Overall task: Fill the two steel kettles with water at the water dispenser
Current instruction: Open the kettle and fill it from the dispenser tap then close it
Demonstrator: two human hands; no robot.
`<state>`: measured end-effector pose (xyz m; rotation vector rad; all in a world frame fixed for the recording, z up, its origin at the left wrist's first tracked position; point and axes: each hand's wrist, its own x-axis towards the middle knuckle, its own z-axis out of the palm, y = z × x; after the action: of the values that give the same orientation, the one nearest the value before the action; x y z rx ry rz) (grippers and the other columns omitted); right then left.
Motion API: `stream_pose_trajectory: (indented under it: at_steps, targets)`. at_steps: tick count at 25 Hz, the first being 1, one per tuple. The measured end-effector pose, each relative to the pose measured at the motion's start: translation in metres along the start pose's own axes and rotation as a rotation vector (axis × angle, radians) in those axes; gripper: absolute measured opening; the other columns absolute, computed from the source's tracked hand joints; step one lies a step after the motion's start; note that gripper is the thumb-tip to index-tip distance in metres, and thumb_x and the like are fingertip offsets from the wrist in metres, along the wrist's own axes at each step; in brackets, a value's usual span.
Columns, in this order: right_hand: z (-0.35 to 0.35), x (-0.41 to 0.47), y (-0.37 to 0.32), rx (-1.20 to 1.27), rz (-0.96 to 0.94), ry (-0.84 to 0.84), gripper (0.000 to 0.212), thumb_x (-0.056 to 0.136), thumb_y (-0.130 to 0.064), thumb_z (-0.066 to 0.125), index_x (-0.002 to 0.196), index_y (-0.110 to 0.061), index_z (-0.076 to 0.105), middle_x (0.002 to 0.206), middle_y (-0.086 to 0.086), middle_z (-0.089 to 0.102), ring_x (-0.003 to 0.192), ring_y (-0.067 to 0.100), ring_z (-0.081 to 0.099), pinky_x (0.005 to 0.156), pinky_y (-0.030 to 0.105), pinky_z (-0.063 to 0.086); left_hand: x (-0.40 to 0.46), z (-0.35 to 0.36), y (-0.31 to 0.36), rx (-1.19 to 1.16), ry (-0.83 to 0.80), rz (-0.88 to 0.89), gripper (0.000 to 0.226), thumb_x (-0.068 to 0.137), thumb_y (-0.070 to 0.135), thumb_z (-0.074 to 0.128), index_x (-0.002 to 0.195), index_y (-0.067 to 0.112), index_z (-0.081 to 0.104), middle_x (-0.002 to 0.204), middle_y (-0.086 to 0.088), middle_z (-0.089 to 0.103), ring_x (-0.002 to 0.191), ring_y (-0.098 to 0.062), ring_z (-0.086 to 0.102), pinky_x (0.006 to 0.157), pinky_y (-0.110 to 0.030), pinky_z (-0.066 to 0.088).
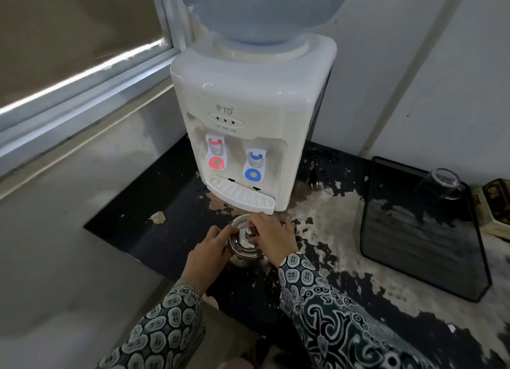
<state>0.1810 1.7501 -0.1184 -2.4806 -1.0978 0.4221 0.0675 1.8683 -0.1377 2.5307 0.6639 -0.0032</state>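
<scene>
One steel kettle [242,247] stands on the worn black counter [171,230], just in front of the drip tray [241,196] of the white water dispenser [248,115]. Its lid is on. My right hand [271,239] comes over the top, fingers pinching the lid's knob [249,233]. My left hand [208,254] rests against the kettle's left side, fingers on the lid rim. The red tap [216,153] and the blue tap [255,166] hang above the tray. A second kettle is not in view.
A black tray [422,236] leans at the right with an upturned glass [441,184] on it. A patterned box [494,208] sits at the far right edge. A plug [313,182] lies beside the dispenser. A window frame runs along the left wall.
</scene>
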Motion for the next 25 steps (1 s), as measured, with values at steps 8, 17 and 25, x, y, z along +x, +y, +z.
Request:
stream_pose_trajectory:
  at_steps: [8, 17, 25]
  targets:
    - [-0.006, 0.007, 0.011, 0.107, -0.014, -0.113, 0.033, 0.083, -0.025, 0.063, 0.11, -0.021, 0.045, 0.125, -0.001, 0.042, 0.116, 0.021, 0.04, 0.087, 0.045, 0.045, 0.025, -0.02, 0.005, 0.023, -0.254, 0.269, 0.073, 0.081, 0.032, 0.065, 0.141, 0.024, 0.025, 0.151, 0.005, 0.026, 0.138, -0.014, 0.029, 0.109, -0.031, 0.033]
    - [-0.015, -0.011, 0.022, 0.653, -0.012, -0.169, 0.036, 0.084, -0.048, 0.057, 0.11, -0.024, 0.052, 0.108, -0.001, 0.058, 0.097, 0.014, 0.058, 0.083, 0.024, 0.046, 0.059, -0.046, 0.012, -0.183, -0.334, 0.262, 0.031, 0.085, 0.029, 0.063, 0.115, 0.028, 0.059, 0.109, 0.01, 0.062, 0.094, 0.005, 0.055, 0.084, -0.005, 0.04]
    - [-0.008, -0.008, 0.025, 0.615, -0.037, 0.145, 0.011, 0.08, -0.008, 0.067, 0.086, -0.006, 0.059, 0.085, 0.001, 0.057, 0.075, 0.001, 0.049, 0.07, 0.005, 0.037, 0.047, -0.043, 0.007, -0.314, -0.168, 0.24, 0.039, 0.079, 0.029, 0.07, 0.116, 0.022, 0.059, 0.121, 0.009, 0.052, 0.111, -0.004, 0.049, 0.097, -0.02, 0.04]
